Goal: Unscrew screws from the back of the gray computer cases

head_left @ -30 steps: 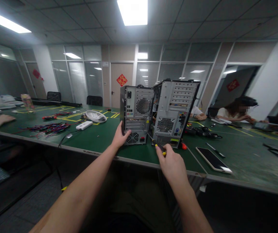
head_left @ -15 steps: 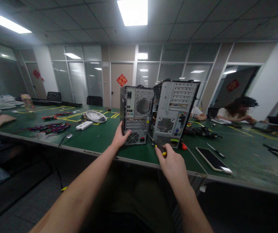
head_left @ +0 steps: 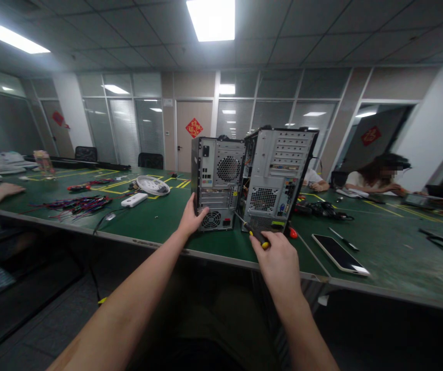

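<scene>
- Green tabletop (head_left: pixel 159 226); red door sign (head_left: pixel 194 128) behind, characters unclear
- Left hand (head_left: pixel 191 220): spread open against smaller computer case (head_left: pixel 217 184)
- Right hand (head_left: pixel 279 255): gripping yellow-black screwdriver (head_left: pixel 259 238)

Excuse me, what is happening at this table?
A person's left hand rests against the left edge of the smaller computer case. The right hand holds a black-and-yellow screwdriver, its shaft angled toward that case's lower right edge; whether the tip touches is unclear. A taller case stands close beside it. Both are upright on the green table.
</scene>
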The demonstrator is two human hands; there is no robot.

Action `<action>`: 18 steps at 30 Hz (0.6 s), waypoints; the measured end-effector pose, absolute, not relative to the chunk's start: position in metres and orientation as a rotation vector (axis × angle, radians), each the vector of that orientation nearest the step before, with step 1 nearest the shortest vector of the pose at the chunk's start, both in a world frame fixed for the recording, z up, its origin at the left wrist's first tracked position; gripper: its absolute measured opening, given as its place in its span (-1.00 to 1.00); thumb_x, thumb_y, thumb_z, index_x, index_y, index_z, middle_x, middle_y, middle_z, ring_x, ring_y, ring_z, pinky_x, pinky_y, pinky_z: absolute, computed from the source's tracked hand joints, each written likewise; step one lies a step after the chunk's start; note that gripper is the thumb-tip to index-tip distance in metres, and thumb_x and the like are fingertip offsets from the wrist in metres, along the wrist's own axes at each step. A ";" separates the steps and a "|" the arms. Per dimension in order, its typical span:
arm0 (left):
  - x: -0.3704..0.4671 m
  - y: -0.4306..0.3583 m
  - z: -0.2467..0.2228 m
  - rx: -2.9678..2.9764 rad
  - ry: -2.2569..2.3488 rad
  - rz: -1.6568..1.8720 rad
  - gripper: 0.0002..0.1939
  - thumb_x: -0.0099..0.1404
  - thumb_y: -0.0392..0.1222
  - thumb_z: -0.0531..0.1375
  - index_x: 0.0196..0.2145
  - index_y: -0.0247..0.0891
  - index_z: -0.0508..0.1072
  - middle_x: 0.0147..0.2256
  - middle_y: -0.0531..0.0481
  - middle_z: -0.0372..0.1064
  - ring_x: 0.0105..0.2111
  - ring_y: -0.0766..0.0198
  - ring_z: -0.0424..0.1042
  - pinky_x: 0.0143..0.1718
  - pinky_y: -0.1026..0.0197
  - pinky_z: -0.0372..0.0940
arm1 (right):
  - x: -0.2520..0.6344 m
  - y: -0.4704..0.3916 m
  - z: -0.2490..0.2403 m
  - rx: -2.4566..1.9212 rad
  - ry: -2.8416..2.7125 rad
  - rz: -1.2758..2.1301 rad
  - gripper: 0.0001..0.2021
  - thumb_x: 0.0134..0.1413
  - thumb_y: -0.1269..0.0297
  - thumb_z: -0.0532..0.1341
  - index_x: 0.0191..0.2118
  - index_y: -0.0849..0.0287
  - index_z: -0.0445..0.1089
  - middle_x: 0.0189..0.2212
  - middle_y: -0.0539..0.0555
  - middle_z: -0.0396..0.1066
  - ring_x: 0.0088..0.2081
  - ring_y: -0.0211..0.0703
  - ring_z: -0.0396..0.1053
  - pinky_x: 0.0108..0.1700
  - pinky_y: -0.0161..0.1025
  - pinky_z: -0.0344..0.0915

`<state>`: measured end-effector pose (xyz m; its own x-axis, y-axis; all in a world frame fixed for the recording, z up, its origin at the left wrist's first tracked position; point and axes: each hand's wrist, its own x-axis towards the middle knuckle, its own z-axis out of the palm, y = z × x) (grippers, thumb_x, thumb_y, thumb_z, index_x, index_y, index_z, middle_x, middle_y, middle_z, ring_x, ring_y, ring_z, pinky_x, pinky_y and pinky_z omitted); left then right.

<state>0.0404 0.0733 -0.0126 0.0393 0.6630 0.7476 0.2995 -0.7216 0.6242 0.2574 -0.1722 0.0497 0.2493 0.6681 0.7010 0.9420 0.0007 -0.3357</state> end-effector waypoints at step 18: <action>0.041 0.078 -0.015 2.015 0.981 1.744 -0.06 0.32 0.22 0.28 0.47 -0.20 0.05 0.40 -0.29 0.14 0.43 -0.12 0.12 0.46 -0.22 0.00 | 0.254 -0.181 0.055 -1.746 -1.540 -0.401 -0.75 0.24 0.34 0.20 -0.02 0.25 0.51 -0.14 0.22 0.50 -0.20 0.01 0.49 -0.05 -0.11 0.40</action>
<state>0.0408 0.0776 -0.0154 0.0294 0.6621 0.7489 0.2967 -0.7212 0.6260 0.2541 -0.1807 0.0547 0.2233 0.7055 0.6726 0.9440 0.0155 -0.3296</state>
